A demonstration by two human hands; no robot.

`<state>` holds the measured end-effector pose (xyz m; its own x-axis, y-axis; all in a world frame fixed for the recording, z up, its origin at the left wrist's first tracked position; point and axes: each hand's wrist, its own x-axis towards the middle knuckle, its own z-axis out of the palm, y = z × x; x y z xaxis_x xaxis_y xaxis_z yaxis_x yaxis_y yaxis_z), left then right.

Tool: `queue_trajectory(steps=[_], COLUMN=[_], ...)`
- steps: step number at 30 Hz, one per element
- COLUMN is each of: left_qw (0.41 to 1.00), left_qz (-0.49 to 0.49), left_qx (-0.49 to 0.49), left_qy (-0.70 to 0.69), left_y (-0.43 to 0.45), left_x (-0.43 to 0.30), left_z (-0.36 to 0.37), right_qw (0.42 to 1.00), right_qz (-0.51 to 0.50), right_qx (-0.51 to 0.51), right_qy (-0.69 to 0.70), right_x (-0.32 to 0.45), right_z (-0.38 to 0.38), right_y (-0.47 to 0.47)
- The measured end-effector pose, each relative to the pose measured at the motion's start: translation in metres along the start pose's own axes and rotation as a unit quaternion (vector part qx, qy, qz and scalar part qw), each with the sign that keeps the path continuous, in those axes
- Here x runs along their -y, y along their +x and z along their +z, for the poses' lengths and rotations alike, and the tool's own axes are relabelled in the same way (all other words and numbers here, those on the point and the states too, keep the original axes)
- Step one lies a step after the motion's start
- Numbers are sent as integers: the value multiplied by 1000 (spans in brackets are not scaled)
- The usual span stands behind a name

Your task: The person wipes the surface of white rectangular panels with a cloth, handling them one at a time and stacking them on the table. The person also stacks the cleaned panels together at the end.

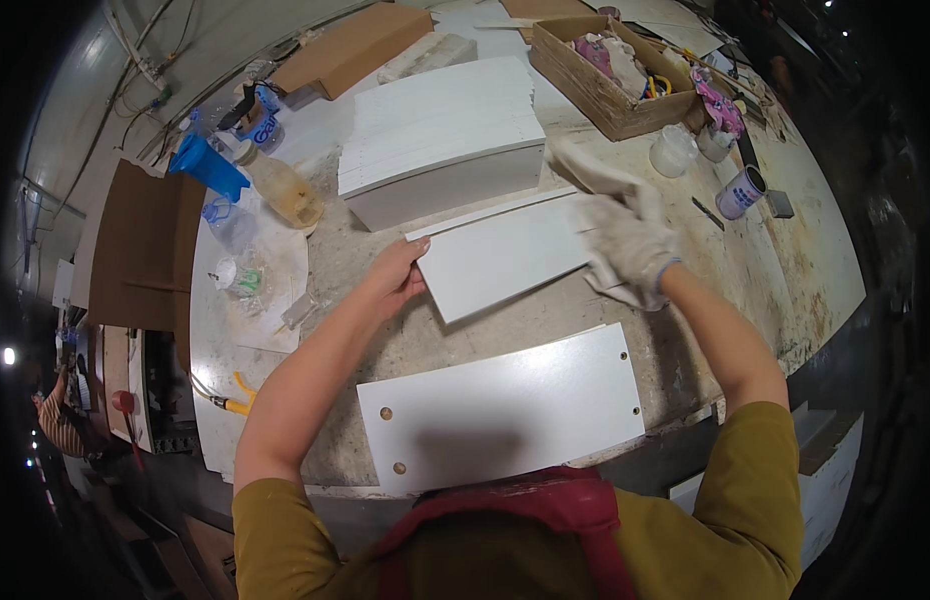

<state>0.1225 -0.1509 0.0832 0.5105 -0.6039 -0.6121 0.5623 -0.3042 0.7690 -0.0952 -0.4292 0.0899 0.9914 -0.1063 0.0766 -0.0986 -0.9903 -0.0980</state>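
Observation:
My bare left hand (397, 276) grips the left end of a small white panel (506, 255), thumb at its upper corner and fingers at its edge. A second white board (465, 225) shows as a strip along its far side. My right hand (633, 240), in a pale work glove, is blurred at the panel's right end. It holds a whitish cloth (611, 171), whose folds hang out on both sides. Closer to me lies a larger white panel (502, 405) with two round holes at left and two small metal-lined holes at right. Another board's edge peeks out behind it.
A stack of white boards (442, 127) stands beyond the panel. Bottles (281, 184) and a blue plastic container (209, 166) are at left. At right are a cardboard box (611, 94) with rags, a jar (673, 150), a can (741, 193) and a knife (708, 213).

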Motion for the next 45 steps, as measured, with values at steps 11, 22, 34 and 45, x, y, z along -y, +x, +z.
queue_trajectory(steps=[11, 22, 34, 45], left_qw=[979, 973, 871, 718], left_qz=[184, 220, 417, 443], left_qx=[34, 37, 77, -25], left_qy=[79, -53, 249, 536], left_y=[-41, -139, -211, -239], left_x=[-34, -23, 41, 53], left_z=[-16, -30, -54, -51], right_qw=[948, 992, 987, 884], right_qz=[235, 114, 16, -9], right_qx=[125, 43, -76, -250], right_qy=[174, 9, -137, 394], right_x=[-43, 53, 100, 133], right_z=[-54, -170, -139, -127], right_y=[-1, -65, -144, -144])
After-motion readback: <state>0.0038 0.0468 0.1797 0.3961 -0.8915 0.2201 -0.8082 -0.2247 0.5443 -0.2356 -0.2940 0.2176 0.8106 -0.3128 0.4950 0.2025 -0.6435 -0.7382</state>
